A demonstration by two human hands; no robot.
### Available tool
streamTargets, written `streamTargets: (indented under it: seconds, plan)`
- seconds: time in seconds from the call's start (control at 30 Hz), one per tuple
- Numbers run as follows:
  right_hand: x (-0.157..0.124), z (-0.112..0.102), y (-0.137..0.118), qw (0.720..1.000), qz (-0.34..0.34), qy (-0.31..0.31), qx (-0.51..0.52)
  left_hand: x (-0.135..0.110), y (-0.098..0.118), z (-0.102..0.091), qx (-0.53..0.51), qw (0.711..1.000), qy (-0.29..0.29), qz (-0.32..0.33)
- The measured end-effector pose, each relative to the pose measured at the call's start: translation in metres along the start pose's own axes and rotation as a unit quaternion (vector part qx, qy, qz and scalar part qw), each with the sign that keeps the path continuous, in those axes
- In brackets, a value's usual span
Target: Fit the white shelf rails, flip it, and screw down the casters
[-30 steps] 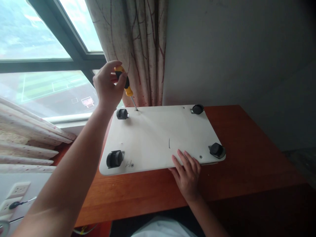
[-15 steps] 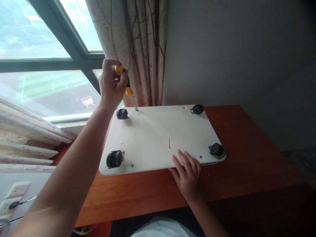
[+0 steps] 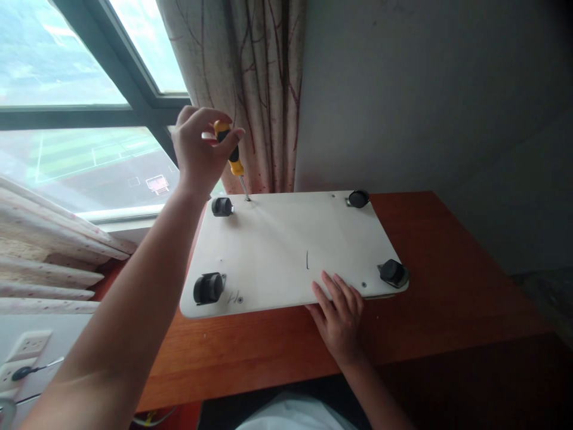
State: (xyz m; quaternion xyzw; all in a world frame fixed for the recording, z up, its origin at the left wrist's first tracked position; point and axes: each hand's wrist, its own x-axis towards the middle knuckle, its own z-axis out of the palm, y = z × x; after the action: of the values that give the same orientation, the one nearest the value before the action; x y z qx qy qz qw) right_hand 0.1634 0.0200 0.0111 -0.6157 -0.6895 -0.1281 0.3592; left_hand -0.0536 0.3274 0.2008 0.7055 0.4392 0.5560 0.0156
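A yellow-and-black screwdriver (image 3: 236, 165) stands slightly tilted, its handle pinched between the thumb and fingers of my left hand (image 3: 201, 140). Its metal shaft reaches down to a screw hole at the far edge of a white board (image 3: 277, 239), near the far-left caster (image 3: 221, 206). My right hand (image 3: 338, 316) holds the board's near edge, with the fingers lying on top and the thumb at the rim. Other black casters sit at the remaining corners: near left (image 3: 209, 288), far right (image 3: 359, 198) and near right (image 3: 393, 272).
The board lies on a reddish-brown wooden table (image 3: 447, 286). Beyond it hangs a patterned curtain (image 3: 273, 89) beside a grey wall (image 3: 403, 101). A window (image 3: 89, 161) is at the left, with a wall socket (image 3: 31, 346) and plugged cable below.
My left hand has turned about the screwdriver handle, the thumb shifting right, and the handle leans slightly further right. My right hand and the board stay put.
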Motion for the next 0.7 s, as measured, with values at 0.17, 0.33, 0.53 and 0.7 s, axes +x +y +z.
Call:
streamTargets:
  seconds: [0.17,0.33,0.53,0.7]
  plan:
    - [0.001,-0.001,0.000,1.000,0.001,-0.003,-0.001,0.005,0.000,-0.001,0.009,1.000,-0.013,-0.005]
    - [0.000,0.000,0.000,1.000,-0.002,-0.002,-0.008,-0.001,0.004,-0.001,-0.042,0.997,-0.060,-0.005]
    - [-0.002,0.001,0.001,1.000,0.000,-0.008,-0.011,-0.002,0.012,-0.001,0.025,0.998,-0.042,-0.025]
    - [-0.001,0.001,0.001,1.000,-0.002,-0.004,-0.010,-0.003,0.007,0.000,0.032,0.998,-0.060,-0.014]
